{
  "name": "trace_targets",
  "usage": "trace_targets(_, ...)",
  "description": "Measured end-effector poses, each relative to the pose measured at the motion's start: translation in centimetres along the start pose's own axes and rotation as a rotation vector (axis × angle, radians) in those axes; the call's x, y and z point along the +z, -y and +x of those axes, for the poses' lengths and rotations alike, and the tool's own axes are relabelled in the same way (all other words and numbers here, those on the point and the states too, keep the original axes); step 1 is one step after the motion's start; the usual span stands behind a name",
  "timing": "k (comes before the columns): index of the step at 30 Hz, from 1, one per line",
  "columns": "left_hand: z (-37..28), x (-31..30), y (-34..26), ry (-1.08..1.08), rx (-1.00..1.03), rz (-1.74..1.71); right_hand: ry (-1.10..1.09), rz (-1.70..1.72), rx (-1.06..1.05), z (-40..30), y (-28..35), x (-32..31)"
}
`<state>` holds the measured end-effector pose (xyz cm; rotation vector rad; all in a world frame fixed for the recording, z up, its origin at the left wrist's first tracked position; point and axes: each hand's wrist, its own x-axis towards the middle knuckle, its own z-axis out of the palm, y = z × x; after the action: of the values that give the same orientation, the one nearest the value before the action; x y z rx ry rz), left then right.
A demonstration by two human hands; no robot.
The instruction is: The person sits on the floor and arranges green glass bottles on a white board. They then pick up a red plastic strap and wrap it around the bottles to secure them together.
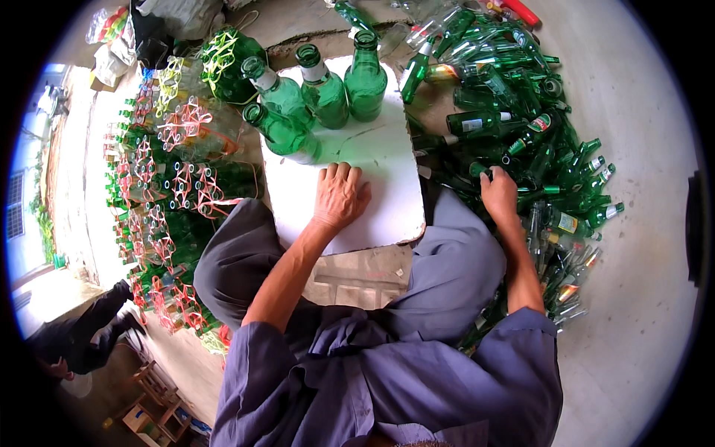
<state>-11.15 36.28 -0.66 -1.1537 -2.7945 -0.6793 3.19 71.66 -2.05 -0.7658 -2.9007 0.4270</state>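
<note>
My left hand [342,196] rests palm down on a white board [385,184] between my knees, holding nothing, its thumb spread from the fingers. Beyond it, several green glass bottles stand close together at the board's far side: one bottle [366,84] at the right, a second bottle [324,92] beside it, and a bottle [285,131] that looks tilted at the near left. To the right of the board, my right hand [499,193] reaches into a heap of loose bottles. Its thumb and fingers close on the end of a green bottle [478,169], whose rest is lost among the others.
Bottles bundled with red and yellow plastic strapping [190,123] stand in rows to the left. The loose heap [491,95] curves around my right side over a concrete floor [637,223]. A person in dark clothing [84,335] and wooden furniture [156,413] appear at lower left.
</note>
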Motion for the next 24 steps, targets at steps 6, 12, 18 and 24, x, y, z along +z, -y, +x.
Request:
trace_targets(6, -0.1, -0.2, 0.0, -0.009, 0.006, 0.003, -0.145, 0.091, -0.146, 1.8, 5.9, -7.9)
trace_targets(12, -0.1, -0.3, 0.2, -0.024, 0.031, 0.025, -0.203, 0.319, -0.215, 1.5, 13.7, -16.7)
trace_targets(18, -0.3, -0.1, 0.5, -0.036, 0.050, 0.052, -0.197, 0.440, -0.379, 1.2, 20.1, -19.7)
trace_targets(24, -0.2, -0.5, 0.3, -0.025, 0.047, 0.043, -0.104, 0.506, -0.516, 1.9, 24.9, -19.3)
